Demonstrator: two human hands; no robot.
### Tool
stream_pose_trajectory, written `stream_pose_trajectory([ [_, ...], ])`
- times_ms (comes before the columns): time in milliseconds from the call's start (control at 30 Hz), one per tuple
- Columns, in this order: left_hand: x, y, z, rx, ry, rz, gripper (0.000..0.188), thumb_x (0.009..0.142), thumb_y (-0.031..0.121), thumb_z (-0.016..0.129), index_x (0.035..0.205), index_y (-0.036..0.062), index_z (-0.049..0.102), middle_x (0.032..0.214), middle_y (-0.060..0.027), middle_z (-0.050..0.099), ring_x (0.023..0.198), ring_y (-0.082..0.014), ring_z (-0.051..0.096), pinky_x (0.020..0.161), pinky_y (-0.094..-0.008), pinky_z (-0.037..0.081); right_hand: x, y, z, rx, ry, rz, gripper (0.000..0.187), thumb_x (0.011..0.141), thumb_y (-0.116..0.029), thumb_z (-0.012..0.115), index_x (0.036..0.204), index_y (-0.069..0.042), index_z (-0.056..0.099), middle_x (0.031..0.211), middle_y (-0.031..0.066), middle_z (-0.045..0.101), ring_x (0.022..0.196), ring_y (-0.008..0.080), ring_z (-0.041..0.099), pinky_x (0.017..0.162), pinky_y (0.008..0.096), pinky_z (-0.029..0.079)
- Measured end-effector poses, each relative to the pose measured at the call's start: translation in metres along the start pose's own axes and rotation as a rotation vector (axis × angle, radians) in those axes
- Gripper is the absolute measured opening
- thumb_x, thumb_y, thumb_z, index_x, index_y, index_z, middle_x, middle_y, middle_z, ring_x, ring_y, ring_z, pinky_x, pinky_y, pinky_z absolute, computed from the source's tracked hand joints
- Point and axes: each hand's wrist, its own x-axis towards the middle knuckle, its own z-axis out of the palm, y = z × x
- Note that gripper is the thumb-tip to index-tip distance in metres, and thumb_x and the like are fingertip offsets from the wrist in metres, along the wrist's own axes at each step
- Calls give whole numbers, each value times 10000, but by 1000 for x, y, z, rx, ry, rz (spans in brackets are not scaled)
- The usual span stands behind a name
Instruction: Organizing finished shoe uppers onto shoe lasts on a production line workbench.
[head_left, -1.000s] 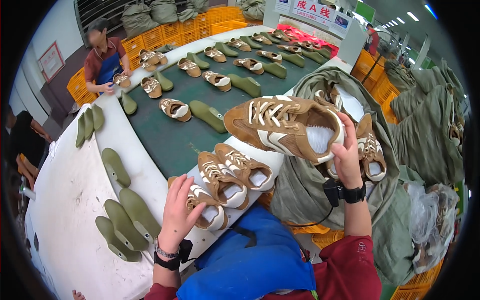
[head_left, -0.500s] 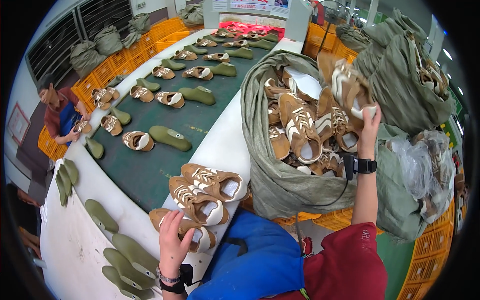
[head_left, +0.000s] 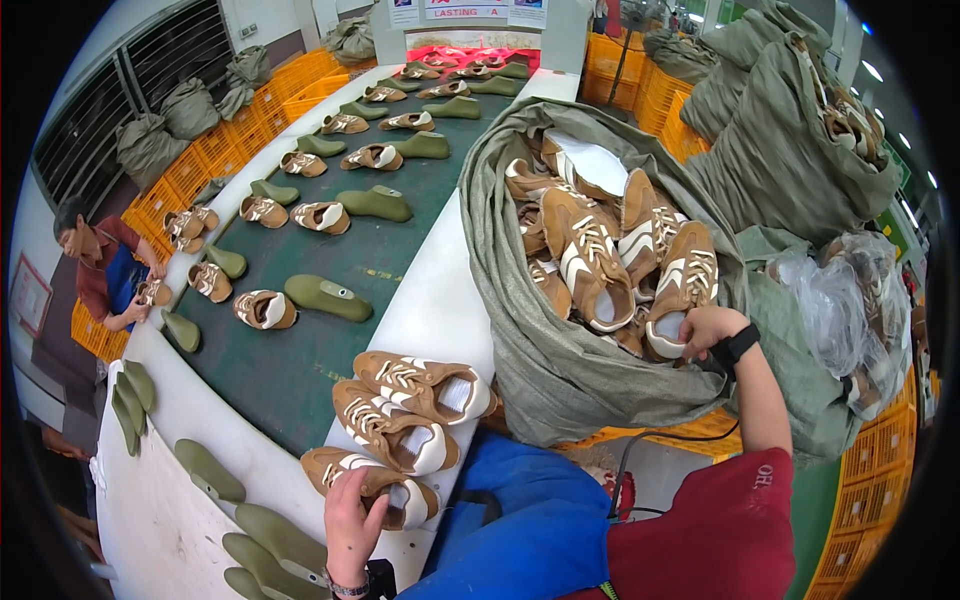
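My right hand (head_left: 710, 332) is closed on the heel of a brown and white sneaker (head_left: 688, 272), which lies on other sneakers in a grey-green woven sack (head_left: 520, 330). Against the nearest sneaker (head_left: 335, 467) on the white table edge rests my left hand (head_left: 350, 530), thumb and fingers apart. That sneaker's heel and part of its side show beyond the hand. Just behind it, two more sneakers, one in the middle (head_left: 375, 415) and one farther back (head_left: 400, 370), sit side by side with white liners inside.
A green conveyor (head_left: 250, 360) carries sneakers and green shoe lasts (head_left: 328, 298) in rows. More lasts (head_left: 270, 540) lie on the white table at lower left. Across the conveyor, a co-worker (head_left: 110, 260) handles a sneaker. Filled sacks (head_left: 810, 150) and orange crates (head_left: 870, 490) stand at right.
My right hand has brought the raised sneaker down onto the others in the sack. My left hand stays at the nearest sneaker. The view has shifted slightly.
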Motion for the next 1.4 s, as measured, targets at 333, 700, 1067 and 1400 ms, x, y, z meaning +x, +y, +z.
stream_pose_trajectory([
  [333, 2, 11, 0, 69, -32, 18, 452, 705, 101, 707, 1116, -3, 551, 1058, -197, 591, 988, -369, 550, 871, -409, 433, 108, -80, -141, -304, 988, -277, 578, 638, -245, 736, 1177, -110, 574, 1107, 147, 597, 1001, 315, 575, 816, 383, 493],
  [700, 6, 17, -8, 51, -111, -31, 422, 794, 96, 650, 1173, -25, 511, 1108, -220, 560, 1031, -361, 526, 909, -390, 405, 140, -33, -208, 554, 1186, -473, 345, 764, -327, 684, 883, -3, 671, 728, 107, 660, 613, 215, 630, 602, 317, 505],
  [1067, 14, 16, 8, 53, -24, 84, 448, 701, 113, 715, 1109, 8, 562, 1027, -185, 604, 960, -369, 560, 846, -419, 442, 8, -25, -216, 1496, 785, -819, 236, 864, -364, 630, 818, -135, 597, 612, -93, 482, 459, 10, 357, 443, 165, 316],
  [1400, 8, 29, -6, -1424, 22, -136, 703, 915, 527, 433, 1383, 15, 313, 1386, -138, 394, 1283, -270, 386, 1048, -394, 324, -7, -343, -81, 1135, -184, -1176, 258, 933, -318, 529, 982, -78, 610, 748, -91, 561, 506, -15, 353, 466, 148, 306],
])
